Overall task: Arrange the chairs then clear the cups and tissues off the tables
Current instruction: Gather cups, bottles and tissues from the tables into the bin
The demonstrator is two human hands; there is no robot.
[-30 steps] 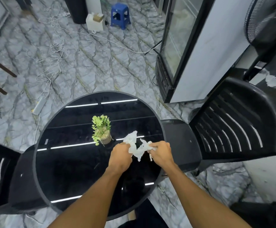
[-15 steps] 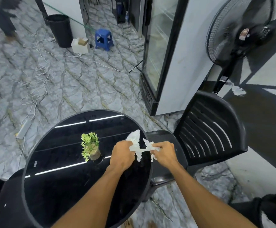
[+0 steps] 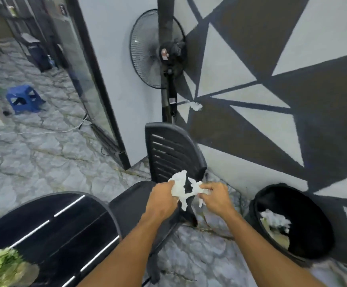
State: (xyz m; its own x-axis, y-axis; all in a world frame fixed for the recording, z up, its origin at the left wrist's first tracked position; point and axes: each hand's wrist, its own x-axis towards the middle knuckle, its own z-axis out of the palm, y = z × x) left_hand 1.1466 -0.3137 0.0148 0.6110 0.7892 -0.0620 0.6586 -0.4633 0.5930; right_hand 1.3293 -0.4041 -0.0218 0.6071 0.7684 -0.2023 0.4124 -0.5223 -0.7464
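Both my hands hold crumpled white tissue (image 3: 180,186) in the air over the seat of a black plastic chair (image 3: 168,154). My left hand (image 3: 162,198) grips its left part and my right hand (image 3: 215,195) pinches its right part. The round black table (image 3: 50,220) lies at the lower left, away from my hands. A black bin (image 3: 292,222) with white tissue and other waste inside stands on the floor to the right of my right hand.
A small green plant pot (image 3: 7,268) sits on the table at the bottom left. A black standing fan (image 3: 160,52) stands behind the chair against the patterned wall. A glass-door fridge (image 3: 81,75), a blue stool (image 3: 23,99) and cables (image 3: 44,132) are on the marble floor to the left.
The view has swung right: table and plant slid to the lower left, and the bin has come into view. My hands carried the tissue off the table, over the chair.
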